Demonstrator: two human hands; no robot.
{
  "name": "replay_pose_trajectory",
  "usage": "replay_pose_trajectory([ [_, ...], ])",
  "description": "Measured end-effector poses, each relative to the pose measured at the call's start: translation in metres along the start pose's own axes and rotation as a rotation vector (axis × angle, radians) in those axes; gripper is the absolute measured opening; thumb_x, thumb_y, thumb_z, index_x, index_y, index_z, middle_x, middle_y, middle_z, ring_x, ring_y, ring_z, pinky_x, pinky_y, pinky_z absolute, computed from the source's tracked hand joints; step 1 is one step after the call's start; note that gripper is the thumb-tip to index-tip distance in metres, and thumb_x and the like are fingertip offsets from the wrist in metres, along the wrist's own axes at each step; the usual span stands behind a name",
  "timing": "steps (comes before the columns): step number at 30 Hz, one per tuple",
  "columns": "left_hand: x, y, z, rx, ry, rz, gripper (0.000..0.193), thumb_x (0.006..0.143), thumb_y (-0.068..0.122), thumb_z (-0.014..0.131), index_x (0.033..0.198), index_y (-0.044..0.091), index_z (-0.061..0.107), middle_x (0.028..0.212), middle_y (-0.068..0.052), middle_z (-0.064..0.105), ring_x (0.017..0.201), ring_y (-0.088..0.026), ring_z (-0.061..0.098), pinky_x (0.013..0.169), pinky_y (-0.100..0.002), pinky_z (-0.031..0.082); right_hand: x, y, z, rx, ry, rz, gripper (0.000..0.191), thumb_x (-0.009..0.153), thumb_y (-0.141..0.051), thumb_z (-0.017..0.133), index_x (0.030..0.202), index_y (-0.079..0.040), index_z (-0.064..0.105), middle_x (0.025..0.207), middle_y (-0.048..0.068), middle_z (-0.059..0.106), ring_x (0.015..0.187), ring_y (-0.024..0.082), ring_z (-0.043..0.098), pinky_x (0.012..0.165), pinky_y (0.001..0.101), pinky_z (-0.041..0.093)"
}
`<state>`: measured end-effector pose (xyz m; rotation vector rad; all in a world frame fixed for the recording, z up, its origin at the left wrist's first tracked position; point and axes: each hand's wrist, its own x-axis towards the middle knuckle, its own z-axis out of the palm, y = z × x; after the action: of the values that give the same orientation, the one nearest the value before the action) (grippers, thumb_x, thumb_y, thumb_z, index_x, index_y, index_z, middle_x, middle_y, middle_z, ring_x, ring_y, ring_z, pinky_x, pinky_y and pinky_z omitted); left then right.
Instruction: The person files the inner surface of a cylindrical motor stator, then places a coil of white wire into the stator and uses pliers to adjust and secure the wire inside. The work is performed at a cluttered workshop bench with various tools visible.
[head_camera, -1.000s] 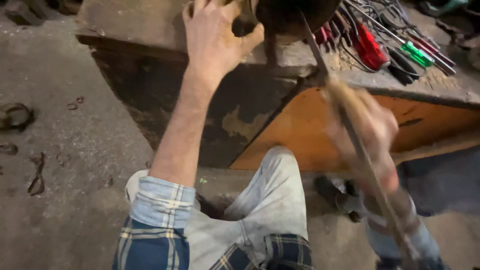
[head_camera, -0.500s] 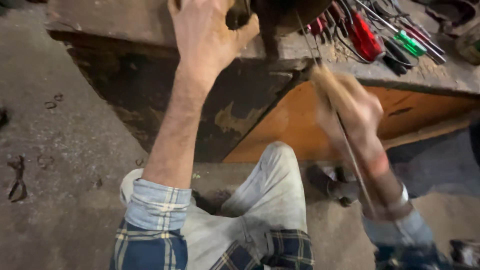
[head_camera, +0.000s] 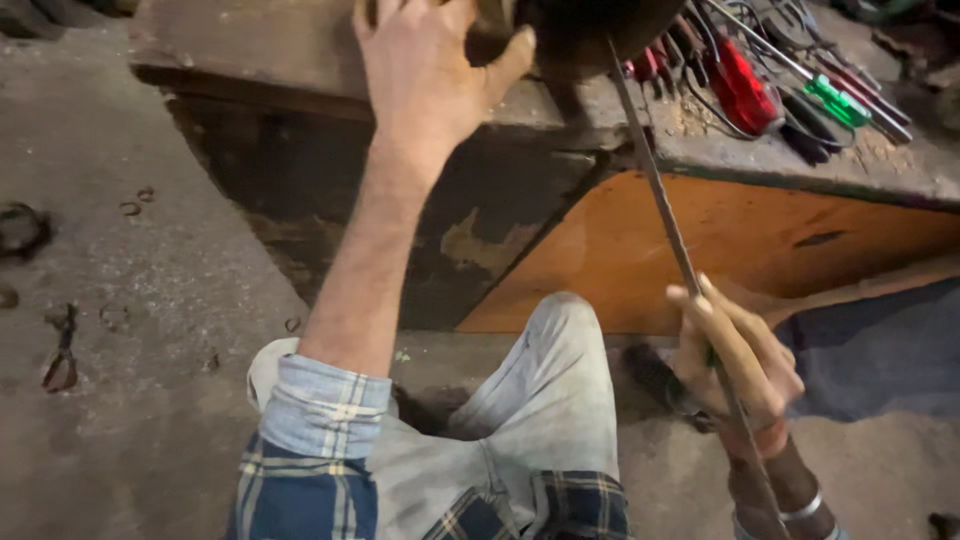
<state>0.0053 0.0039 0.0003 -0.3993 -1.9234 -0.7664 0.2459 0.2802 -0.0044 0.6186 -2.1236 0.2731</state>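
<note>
Head view, filing at a bench. Left hand (head_camera: 425, 75) rests on a dark round workpiece (head_camera: 590, 30) at the near edge of the bench (head_camera: 300, 60); fingers lie close together over its top and the thumb presses its side, though the upper frame edge cuts off the fingertips. Right hand (head_camera: 735, 350) is wrapped around the wooden handle of a long thin file (head_camera: 660, 200), fingers curled tight. The file runs up and away from that hand, and its far end meets the underside of the workpiece. Screwdrivers (head_camera: 760, 90) with red and green handles lie on the bench to the right, well apart from the work. A bent knee in pale trousers (head_camera: 555, 390) sits below, over a gritty floor (head_camera: 130, 300) strewn with small metal rings.

Good practice, as a judgement: the left hand should keep the workpiece from turning, the file should travel along its own line without rocking, and pressure should fall on the push only.
</note>
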Motion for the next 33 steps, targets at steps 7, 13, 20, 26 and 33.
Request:
replay_pose_trajectory([
  [7, 0.0, 0.0, -0.002, -0.006, -0.042, 0.008, 0.033, 0.087, 0.042, 0.083, 0.096, 0.011, 0.077, 0.094, -0.009, 0.072, 0.102, -0.034, 0.064, 0.097, -0.057, 0.042, -0.014, -0.01, -0.004, 0.093, 0.173, 0.192, 0.012, 0.113, -0.002, 0.061, 0.121, 0.006, 0.061, 0.102, 0.018, 0.075, 0.093, 0.024, 0.077, 0.08, 0.0299, 0.063],
  [13, 0.001, 0.0, -0.003, -0.01, -0.048, 0.005, 0.032, 0.085, 0.04, 0.083, 0.096, 0.01, 0.077, 0.096, -0.011, 0.073, 0.101, -0.036, 0.064, 0.092, -0.056, 0.044, -0.017, -0.012, 0.019, 0.223, 0.176, 0.32, 0.012, 0.109, -0.001, 0.061, 0.118, 0.007, 0.063, 0.101, 0.019, 0.075, 0.086, 0.024, 0.076, 0.075, 0.0289, 0.061],
  [20, 0.002, 0.0, -0.003, -0.043, -0.098, -0.025, 0.032, 0.086, 0.039, 0.081, 0.1, 0.011, 0.079, 0.098, -0.01, 0.076, 0.102, -0.034, 0.065, 0.094, -0.055, 0.045, -0.027, -0.01, 0.021, 0.199, 0.214, 0.26, 0.01, 0.111, 0.002, 0.061, 0.12, 0.006, 0.062, 0.106, 0.02, 0.075, 0.092, 0.027, 0.077, 0.081, 0.031, 0.063],
  [26, 0.002, 0.0, -0.003, 0.012, -0.093, 0.017, 0.035, 0.087, 0.04, 0.081, 0.101, 0.009, 0.079, 0.101, -0.012, 0.075, 0.105, -0.036, 0.064, 0.092, -0.057, 0.044, -0.023, -0.012, 0.031, 0.188, 0.204, 0.267, 0.011, 0.103, 0.007, 0.067, 0.114, 0.007, 0.065, 0.103, 0.023, 0.074, 0.096, 0.03, 0.078, 0.079, 0.0335, 0.064],
  [33, 0.001, -0.004, 0.0, 0.011, -0.134, -0.021, 0.036, 0.09, 0.044, 0.083, 0.098, 0.009, 0.079, 0.099, -0.011, 0.075, 0.104, -0.033, 0.065, 0.095, -0.057, 0.044, 0.008, -0.014, 0.023, 0.184, 0.077, -0.059, 0.021, 0.092, 0.013, 0.072, 0.113, 0.007, 0.068, 0.1, 0.025, 0.073, 0.097, 0.032, 0.077, 0.083, 0.0367, 0.065],
])
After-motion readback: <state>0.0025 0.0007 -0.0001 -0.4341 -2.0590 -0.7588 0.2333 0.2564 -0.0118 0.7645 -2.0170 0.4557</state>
